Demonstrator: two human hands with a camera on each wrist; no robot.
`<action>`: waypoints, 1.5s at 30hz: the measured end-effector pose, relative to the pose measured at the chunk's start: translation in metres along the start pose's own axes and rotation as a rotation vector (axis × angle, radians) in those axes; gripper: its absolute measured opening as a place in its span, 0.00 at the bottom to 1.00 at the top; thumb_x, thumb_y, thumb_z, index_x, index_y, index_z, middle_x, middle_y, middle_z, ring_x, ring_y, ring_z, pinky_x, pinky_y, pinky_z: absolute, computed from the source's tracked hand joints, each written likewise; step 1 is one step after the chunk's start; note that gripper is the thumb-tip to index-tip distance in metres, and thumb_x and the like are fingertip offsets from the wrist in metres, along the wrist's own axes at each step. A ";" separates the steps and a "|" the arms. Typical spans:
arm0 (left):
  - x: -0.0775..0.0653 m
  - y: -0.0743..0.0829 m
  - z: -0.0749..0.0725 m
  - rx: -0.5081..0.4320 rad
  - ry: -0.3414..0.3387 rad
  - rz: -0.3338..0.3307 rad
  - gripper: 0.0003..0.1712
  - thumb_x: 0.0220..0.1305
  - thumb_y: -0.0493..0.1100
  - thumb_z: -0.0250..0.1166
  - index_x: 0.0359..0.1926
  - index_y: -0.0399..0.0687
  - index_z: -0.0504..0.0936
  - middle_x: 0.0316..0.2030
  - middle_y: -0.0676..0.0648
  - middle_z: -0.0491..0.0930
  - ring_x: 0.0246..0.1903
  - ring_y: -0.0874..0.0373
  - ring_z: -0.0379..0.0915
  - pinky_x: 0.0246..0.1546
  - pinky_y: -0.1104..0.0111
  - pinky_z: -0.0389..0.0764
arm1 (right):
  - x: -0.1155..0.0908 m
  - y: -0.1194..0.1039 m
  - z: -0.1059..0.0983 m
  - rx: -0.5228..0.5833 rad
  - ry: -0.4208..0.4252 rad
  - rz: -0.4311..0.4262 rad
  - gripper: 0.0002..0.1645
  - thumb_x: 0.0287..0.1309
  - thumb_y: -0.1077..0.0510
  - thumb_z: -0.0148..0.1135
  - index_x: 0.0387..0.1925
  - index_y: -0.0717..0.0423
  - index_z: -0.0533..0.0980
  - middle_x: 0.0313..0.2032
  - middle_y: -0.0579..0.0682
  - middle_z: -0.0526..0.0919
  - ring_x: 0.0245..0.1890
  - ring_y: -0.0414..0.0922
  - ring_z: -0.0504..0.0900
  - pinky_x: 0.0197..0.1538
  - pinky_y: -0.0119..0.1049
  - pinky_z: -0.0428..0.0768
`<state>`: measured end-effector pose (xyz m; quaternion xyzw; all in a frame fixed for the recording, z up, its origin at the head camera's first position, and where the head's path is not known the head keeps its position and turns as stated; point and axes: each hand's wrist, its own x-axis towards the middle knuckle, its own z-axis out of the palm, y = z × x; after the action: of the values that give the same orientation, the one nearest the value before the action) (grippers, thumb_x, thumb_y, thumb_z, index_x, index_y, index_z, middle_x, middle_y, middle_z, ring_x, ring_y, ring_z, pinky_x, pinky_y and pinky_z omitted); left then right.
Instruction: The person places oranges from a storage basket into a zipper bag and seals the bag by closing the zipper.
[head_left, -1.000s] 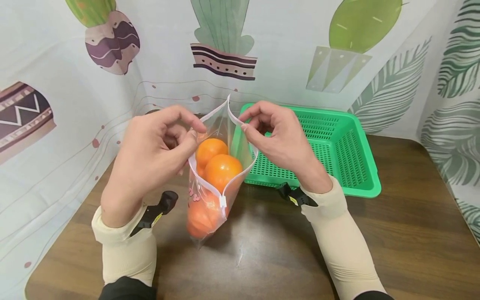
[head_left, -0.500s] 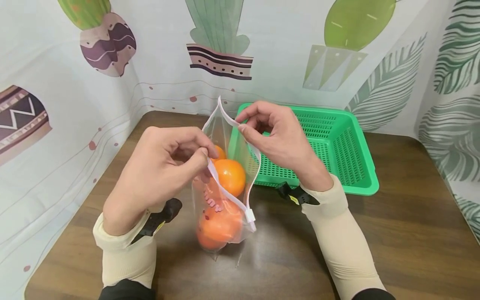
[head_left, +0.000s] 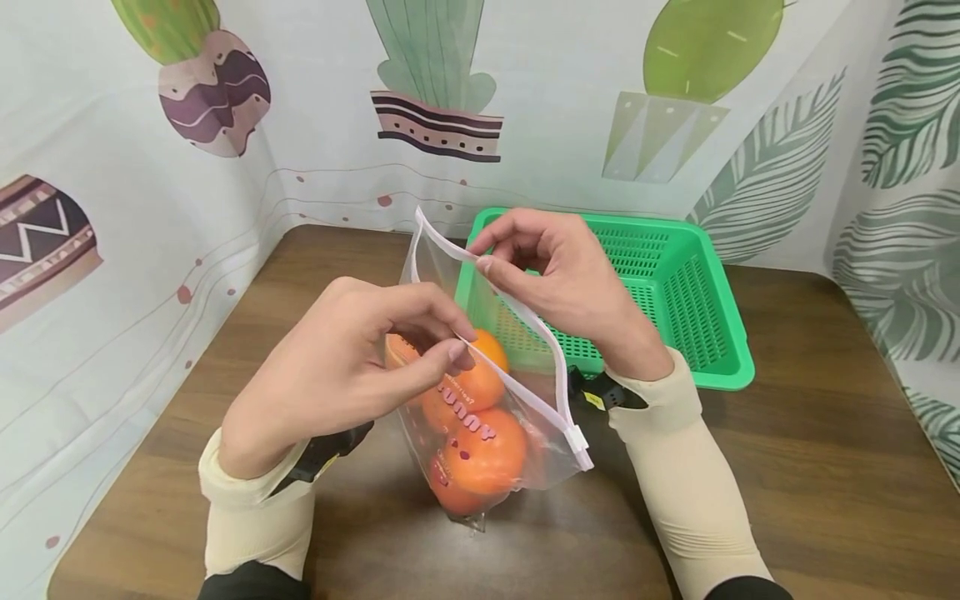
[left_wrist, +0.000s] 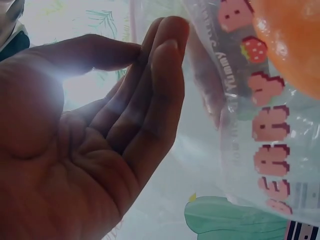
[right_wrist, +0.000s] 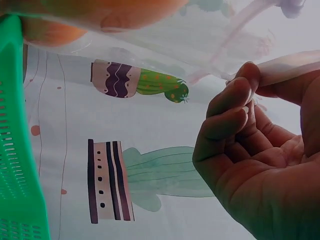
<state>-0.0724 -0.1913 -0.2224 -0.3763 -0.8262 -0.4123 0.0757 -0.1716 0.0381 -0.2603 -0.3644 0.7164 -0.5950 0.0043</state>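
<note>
A clear zip bag point(head_left: 543, 467) with pink lettering and a white slider point(head_left: 576, 438) holds several oranges point(head_left: 491, 450). My left hand point(head_left: 348, 358) pinches the bag's near rim between thumb and index finger. On the opposite rim, my right hand point(head_left: 566, 279) pinches the white zip strip. The mouth gapes between the two hands, with the slider at its right end, toward the front. In the left wrist view the printed side point(left_wrist: 270, 125) faces my curved left fingers. The right wrist view has the strip running into my right fingertips point(right_wrist: 248, 75).
Behind my right hand, a green plastic basket point(head_left: 738, 333) stands on the brown wooden table point(head_left: 817, 400). A white cloth point(head_left: 322, 100) printed with cacti and leaves hangs behind and beside the table.
My left hand has moved right and toward me with the near rim. The bag has turned, its slider end swinging right and its printed side coming into view. My right hand has barely moved.
</note>
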 end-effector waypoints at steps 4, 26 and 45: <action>0.001 -0.001 0.002 0.065 0.030 0.020 0.07 0.66 0.36 0.73 0.40 0.54 0.87 0.31 0.67 0.86 0.30 0.76 0.81 0.29 0.75 0.78 | 0.000 0.000 -0.001 0.006 -0.013 0.004 0.06 0.68 0.63 0.69 0.45 0.56 0.85 0.25 0.52 0.82 0.23 0.49 0.75 0.28 0.35 0.73; -0.001 -0.002 0.006 0.182 0.043 0.055 0.07 0.67 0.41 0.75 0.36 0.60 0.85 0.29 0.70 0.78 0.27 0.75 0.72 0.25 0.78 0.72 | -0.033 -0.010 -0.034 -0.182 0.054 0.007 0.02 0.70 0.65 0.67 0.41 0.59 0.84 0.36 0.51 0.85 0.36 0.47 0.84 0.48 0.32 0.84; 0.000 0.000 0.009 0.200 0.033 0.056 0.07 0.66 0.41 0.75 0.37 0.60 0.86 0.29 0.71 0.80 0.27 0.77 0.73 0.28 0.79 0.73 | -0.102 -0.036 -0.018 -0.512 -0.221 0.107 0.03 0.66 0.47 0.75 0.35 0.35 0.86 0.24 0.27 0.80 0.23 0.30 0.77 0.27 0.29 0.77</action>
<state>-0.0709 -0.1847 -0.2286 -0.3831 -0.8509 -0.3318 0.1381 -0.0864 0.1060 -0.2680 -0.3781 0.8566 -0.3504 0.0215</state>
